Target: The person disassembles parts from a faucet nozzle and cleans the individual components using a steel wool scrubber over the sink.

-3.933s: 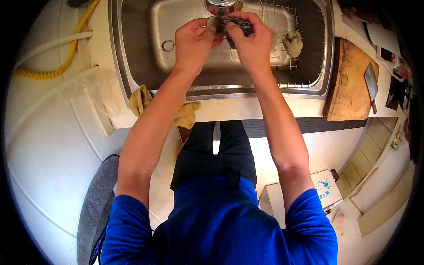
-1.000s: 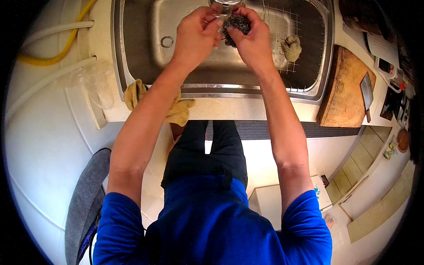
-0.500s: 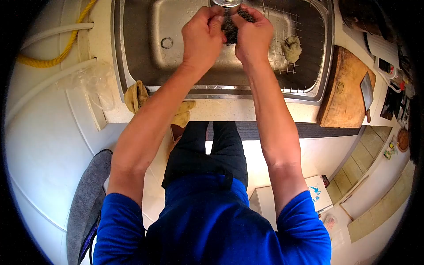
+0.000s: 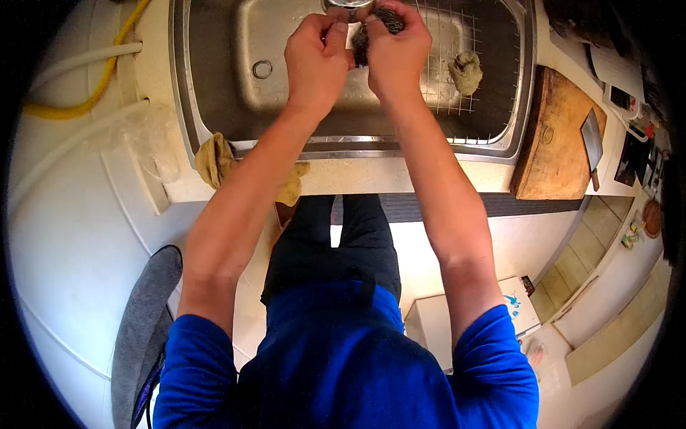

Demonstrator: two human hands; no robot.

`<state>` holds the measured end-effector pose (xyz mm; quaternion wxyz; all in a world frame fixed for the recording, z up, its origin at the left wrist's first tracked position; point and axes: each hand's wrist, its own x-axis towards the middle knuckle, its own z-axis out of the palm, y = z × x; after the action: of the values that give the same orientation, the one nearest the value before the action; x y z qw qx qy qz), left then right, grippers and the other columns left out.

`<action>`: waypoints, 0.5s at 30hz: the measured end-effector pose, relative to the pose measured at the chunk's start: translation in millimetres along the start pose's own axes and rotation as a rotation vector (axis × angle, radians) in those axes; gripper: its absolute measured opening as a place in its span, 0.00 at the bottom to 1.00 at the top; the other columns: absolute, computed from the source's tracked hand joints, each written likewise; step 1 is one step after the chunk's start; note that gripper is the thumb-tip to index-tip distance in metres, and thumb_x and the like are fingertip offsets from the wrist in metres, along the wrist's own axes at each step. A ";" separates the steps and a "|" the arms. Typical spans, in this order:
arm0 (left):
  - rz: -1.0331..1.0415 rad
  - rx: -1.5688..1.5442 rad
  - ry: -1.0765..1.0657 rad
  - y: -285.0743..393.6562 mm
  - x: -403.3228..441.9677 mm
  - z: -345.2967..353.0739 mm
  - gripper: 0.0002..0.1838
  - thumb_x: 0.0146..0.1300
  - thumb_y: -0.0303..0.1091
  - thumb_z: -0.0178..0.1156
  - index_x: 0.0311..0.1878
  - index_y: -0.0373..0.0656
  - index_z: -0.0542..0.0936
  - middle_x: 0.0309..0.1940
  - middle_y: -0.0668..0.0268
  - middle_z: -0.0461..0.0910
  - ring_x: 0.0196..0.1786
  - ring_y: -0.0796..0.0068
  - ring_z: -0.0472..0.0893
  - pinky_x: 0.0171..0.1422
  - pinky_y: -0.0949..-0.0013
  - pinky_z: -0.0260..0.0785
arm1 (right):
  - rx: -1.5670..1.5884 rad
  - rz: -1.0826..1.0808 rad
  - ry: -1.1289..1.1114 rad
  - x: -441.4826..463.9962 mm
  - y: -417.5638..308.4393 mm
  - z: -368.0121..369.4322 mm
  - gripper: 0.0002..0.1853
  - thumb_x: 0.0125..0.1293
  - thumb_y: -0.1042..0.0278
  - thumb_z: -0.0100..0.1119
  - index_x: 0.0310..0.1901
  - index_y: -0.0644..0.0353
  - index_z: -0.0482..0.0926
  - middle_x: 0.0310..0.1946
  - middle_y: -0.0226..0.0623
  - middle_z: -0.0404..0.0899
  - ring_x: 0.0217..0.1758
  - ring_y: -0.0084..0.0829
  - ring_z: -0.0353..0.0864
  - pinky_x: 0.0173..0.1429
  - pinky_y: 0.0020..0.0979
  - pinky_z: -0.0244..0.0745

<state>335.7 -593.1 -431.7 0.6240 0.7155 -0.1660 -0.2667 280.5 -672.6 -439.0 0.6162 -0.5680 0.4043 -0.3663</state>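
Over the steel sink (image 4: 286, 154), both hands are close together under the tap (image 4: 348, 3). My right hand (image 4: 400, 61) is closed around a dark, wiry steel wool scourer (image 4: 388, 20), which sticks out above and beside its fingers. My left hand (image 4: 314, 61) has its fingers curled against the scourer's left side, with the thumb on top. The fingertips of both hands are partly hidden. A wire rack (image 4: 457, 93) lies in the right part of the sink, and a crumpled greenish-grey cloth (image 4: 466, 72) rests on it.
A wooden cutting board (image 4: 561, 136) with a cleaver (image 4: 592, 143) on it lies right of the sink. A tan cloth (image 4: 214, 161) hangs over the front left rim. A yellow hose (image 4: 93, 100) and white pipes run at the left. A metal ring (image 4: 262, 69) sits in the basin.
Both hands have shifted slightly, and the scourer now sits more within my right hand, tilted up to the right. The whole view has moved a little.
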 end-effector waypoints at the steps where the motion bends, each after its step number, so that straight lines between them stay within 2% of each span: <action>1: 0.001 0.000 -0.002 1.2 0.9 -0.2 0.11 0.70 0.31 0.55 0.39 0.30 0.78 0.20 0.62 0.78 0.18 0.77 0.77 0.23 0.71 0.69 | 0.137 0.160 0.151 1.2 5.7 -0.3 0.12 0.60 0.84 0.61 0.46 0.68 0.76 0.38 0.43 0.81 0.41 0.29 0.81 0.44 0.27 0.77; 2: -0.098 -0.050 -0.024 2.3 2.3 -1.1 0.09 0.71 0.31 0.54 0.40 0.34 0.77 0.20 0.65 0.76 0.19 0.80 0.74 0.22 0.73 0.65 | 0.137 0.159 0.152 2.6 10.1 -5.1 0.12 0.60 0.84 0.61 0.46 0.68 0.76 0.38 0.43 0.81 0.41 0.29 0.81 0.44 0.27 0.77; 3: -0.198 -0.099 -0.045 3.3 3.5 -2.7 0.08 0.73 0.32 0.53 0.42 0.37 0.76 0.20 0.68 0.74 0.20 0.82 0.71 0.21 0.75 0.62 | 0.367 0.238 0.178 3.1 7.0 -11.2 0.13 0.60 0.83 0.62 0.47 0.67 0.76 0.39 0.44 0.81 0.42 0.29 0.80 0.44 0.27 0.77; 4: -0.196 -0.097 -0.041 4.1 5.8 -4.8 0.08 0.73 0.32 0.53 0.42 0.37 0.76 0.20 0.68 0.74 0.20 0.82 0.71 0.21 0.75 0.62 | 0.600 0.318 0.200 3.1 4.5 -16.3 0.13 0.61 0.82 0.62 0.48 0.67 0.76 0.40 0.44 0.81 0.43 0.30 0.80 0.45 0.28 0.77; 6: -0.179 -0.128 -0.038 2.5 9.1 -8.4 0.08 0.73 0.32 0.54 0.41 0.37 0.76 0.20 0.67 0.74 0.20 0.82 0.72 0.20 0.74 0.62 | 0.607 0.341 0.177 0.9 8.4 -23.9 0.14 0.61 0.80 0.64 0.49 0.67 0.76 0.39 0.40 0.80 0.41 0.28 0.80 0.44 0.29 0.78; 8: -0.187 -0.133 -0.069 -0.9 10.3 -9.9 0.07 0.72 0.31 0.54 0.41 0.37 0.76 0.21 0.68 0.74 0.20 0.82 0.72 0.20 0.75 0.62 | 0.351 0.249 -0.102 2.1 19.8 -30.3 0.16 0.61 0.79 0.65 0.50 0.67 0.76 0.39 0.38 0.81 0.41 0.27 0.80 0.44 0.29 0.78; 9: -0.190 -0.135 -0.098 -1.8 10.3 -8.4 0.07 0.72 0.31 0.54 0.41 0.37 0.76 0.22 0.69 0.74 0.20 0.82 0.71 0.20 0.75 0.62 | 0.089 0.067 -0.183 0.5 13.2 -30.8 0.16 0.61 0.78 0.65 0.51 0.67 0.76 0.37 0.36 0.81 0.38 0.26 0.80 0.42 0.29 0.78; 10: -0.190 -0.136 -0.102 0.1 8.8 -5.6 0.07 0.72 0.31 0.54 0.41 0.37 0.76 0.22 0.69 0.74 0.20 0.82 0.71 0.20 0.75 0.62 | 0.088 0.066 -0.180 -0.1 4.8 -29.7 0.16 0.61 0.78 0.65 0.51 0.67 0.76 0.37 0.36 0.81 0.38 0.26 0.80 0.42 0.29 0.78; 12: -0.137 -0.070 -0.095 2.5 2.7 -3.4 0.06 0.73 0.30 0.53 0.44 0.38 0.77 0.24 0.70 0.75 0.20 0.83 0.71 0.21 0.76 0.63 | 0.011 0.148 -0.313 -3.4 -12.4 -24.6 0.08 0.64 0.82 0.59 0.43 0.65 0.75 0.32 0.31 0.78 0.34 0.20 0.76 0.37 0.24 0.72; 13: -0.137 -0.066 -0.096 2.1 0.7 -3.0 0.06 0.73 0.30 0.53 0.44 0.38 0.77 0.24 0.70 0.75 0.20 0.83 0.71 0.21 0.76 0.63 | 0.065 0.284 -0.286 -6.0 -24.3 -21.1 0.08 0.62 0.82 0.60 0.43 0.63 0.76 0.32 0.30 0.78 0.32 0.19 0.76 0.37 0.24 0.73; 14: -0.081 -0.042 -0.066 1.6 -0.7 -1.7 0.08 0.71 0.30 0.54 0.43 0.34 0.77 0.24 0.66 0.76 0.19 0.81 0.74 0.20 0.74 0.65 | 0.068 0.283 -0.284 -4.6 -18.1 -19.0 0.08 0.62 0.82 0.60 0.43 0.63 0.76 0.32 0.30 0.78 0.32 0.19 0.76 0.37 0.24 0.73; 15: -0.026 -0.021 -0.037 0.1 -2.6 0.1 0.10 0.70 0.30 0.55 0.42 0.30 0.77 0.23 0.63 0.78 0.19 0.79 0.76 0.19 0.73 0.66 | -0.003 0.221 -0.178 -2.8 -13.1 -15.7 0.11 0.62 0.80 0.62 0.46 0.65 0.76 0.35 0.34 0.80 0.34 0.22 0.78 0.38 0.26 0.75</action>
<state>333.5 -591.7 -431.1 0.6247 0.7060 -0.1654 -0.2899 265.2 -677.5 -426.1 0.6853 -0.5514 0.4085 -0.2437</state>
